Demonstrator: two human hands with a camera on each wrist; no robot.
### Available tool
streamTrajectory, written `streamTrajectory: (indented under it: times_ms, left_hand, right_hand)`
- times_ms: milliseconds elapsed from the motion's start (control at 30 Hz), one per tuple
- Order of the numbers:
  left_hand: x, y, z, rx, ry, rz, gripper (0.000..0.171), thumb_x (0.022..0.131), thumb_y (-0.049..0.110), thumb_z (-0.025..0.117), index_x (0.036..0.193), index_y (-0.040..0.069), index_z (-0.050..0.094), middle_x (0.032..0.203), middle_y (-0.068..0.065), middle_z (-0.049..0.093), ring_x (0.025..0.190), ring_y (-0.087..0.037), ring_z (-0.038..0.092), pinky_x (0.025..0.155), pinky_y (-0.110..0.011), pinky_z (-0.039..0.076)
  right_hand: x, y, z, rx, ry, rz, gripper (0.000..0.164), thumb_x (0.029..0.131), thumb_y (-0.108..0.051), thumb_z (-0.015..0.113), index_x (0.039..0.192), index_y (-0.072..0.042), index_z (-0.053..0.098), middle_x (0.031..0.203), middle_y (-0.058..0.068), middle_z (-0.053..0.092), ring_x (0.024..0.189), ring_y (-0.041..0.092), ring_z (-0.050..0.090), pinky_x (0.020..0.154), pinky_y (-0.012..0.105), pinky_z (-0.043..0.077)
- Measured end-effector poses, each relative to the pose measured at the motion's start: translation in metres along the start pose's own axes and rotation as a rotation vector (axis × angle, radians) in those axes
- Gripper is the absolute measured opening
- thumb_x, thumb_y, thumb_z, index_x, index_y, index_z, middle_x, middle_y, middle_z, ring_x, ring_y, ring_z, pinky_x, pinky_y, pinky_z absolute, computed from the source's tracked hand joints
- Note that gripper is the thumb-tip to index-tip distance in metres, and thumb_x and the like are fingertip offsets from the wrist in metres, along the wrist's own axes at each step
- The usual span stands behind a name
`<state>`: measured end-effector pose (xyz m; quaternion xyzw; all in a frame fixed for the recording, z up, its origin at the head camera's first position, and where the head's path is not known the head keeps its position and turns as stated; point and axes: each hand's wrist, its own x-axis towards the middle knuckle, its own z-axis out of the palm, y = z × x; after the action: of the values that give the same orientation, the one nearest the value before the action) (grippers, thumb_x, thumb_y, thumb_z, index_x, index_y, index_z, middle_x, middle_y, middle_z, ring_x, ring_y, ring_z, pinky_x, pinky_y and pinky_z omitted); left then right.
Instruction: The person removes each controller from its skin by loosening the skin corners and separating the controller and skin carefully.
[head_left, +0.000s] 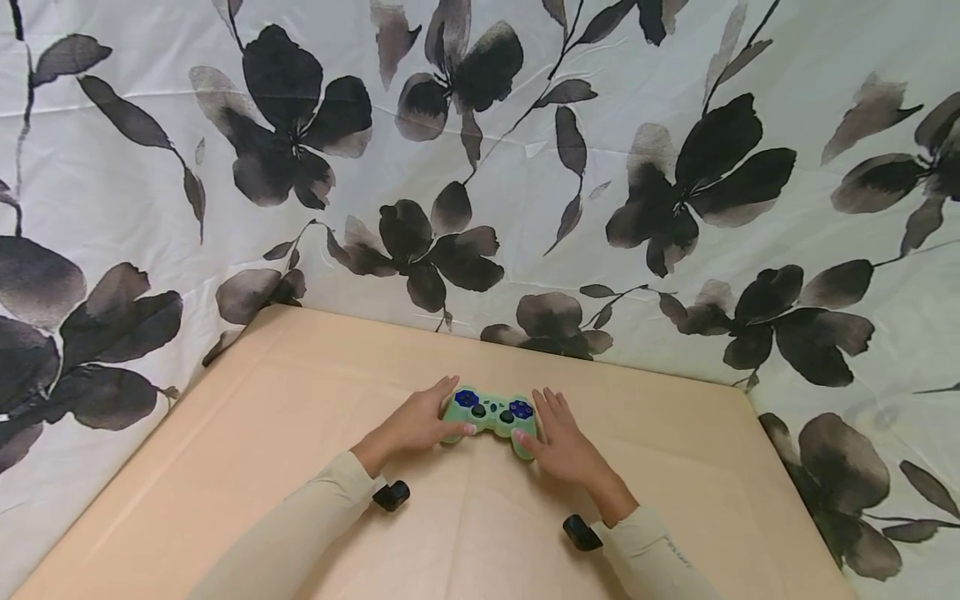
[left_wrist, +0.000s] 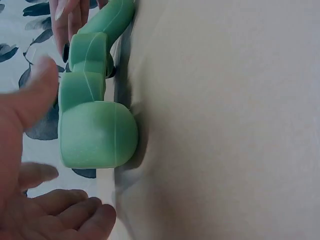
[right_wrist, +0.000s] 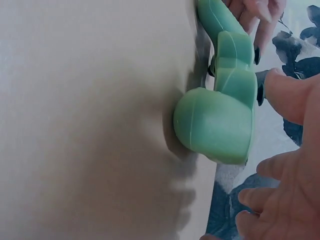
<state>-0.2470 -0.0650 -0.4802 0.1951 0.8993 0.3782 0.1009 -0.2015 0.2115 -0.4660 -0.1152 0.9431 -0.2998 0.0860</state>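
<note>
A pale green game controller (head_left: 492, 423) with blue button pads and two black thumbsticks lies on the table between the hands. Its rounded green handle (left_wrist: 95, 135) fills the middle of the left wrist view. My left hand (head_left: 415, 422) is at the controller's left end, thumb over the handle and fingers loosely extended beside it. At the other end is my right hand (head_left: 564, 447), fingers stretched forward past the side and thumb over the right handle. In the right wrist view, a gap shows between the fingers (right_wrist: 272, 167) and the handle. Neither hand curls round the controller.
The table (head_left: 315, 383) has a tan, lightly creased cover. Behind it and along both sides hangs a white cloth (head_left: 540, 183) printed with dark flowers. Each wrist carries a small black camera, one on the left (head_left: 392, 496) and one on the right (head_left: 582, 532).
</note>
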Motion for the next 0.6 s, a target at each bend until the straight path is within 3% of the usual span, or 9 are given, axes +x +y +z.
streamTrajectory:
  times_ms: [167, 367, 600]
  left_hand:
    - [0.002, -0.002, 0.004, -0.147, 0.059, -0.027, 0.086, 0.092, 0.035, 0.081, 0.156, -0.004, 0.040, 0.158, -0.022, 0.048, 0.146, -0.035, 0.050, 0.121, -0.049, 0.041]
    - [0.006, 0.000, 0.011, -0.263, 0.135, -0.036, 0.069, 0.094, 0.023, 0.079, 0.148, -0.009, 0.050, 0.150, -0.024, 0.057, 0.140, -0.036, 0.056, 0.116, -0.048, 0.046]
    - [0.006, 0.002, 0.016, -0.345, 0.184, -0.084, 0.061, 0.094, 0.019, 0.079, 0.143, -0.010, 0.056, 0.144, -0.025, 0.061, 0.134, -0.038, 0.061, 0.111, -0.048, 0.051]
  right_hand:
    - [0.006, 0.001, 0.008, 0.117, 0.010, 0.029, 0.084, 0.105, -0.039, 0.061, 0.166, -0.004, 0.016, 0.175, 0.023, 0.009, 0.163, 0.043, 0.001, 0.129, 0.064, 0.006]
    - [0.011, 0.002, 0.013, 0.249, 0.047, 0.118, 0.078, 0.105, -0.028, 0.063, 0.167, -0.008, 0.020, 0.174, 0.017, 0.020, 0.161, 0.041, 0.019, 0.128, 0.060, 0.020]
    - [0.014, 0.000, 0.018, 0.357, 0.113, 0.130, 0.069, 0.103, -0.012, 0.063, 0.161, 0.004, 0.029, 0.168, 0.024, 0.031, 0.156, 0.042, 0.030, 0.125, 0.054, 0.030]
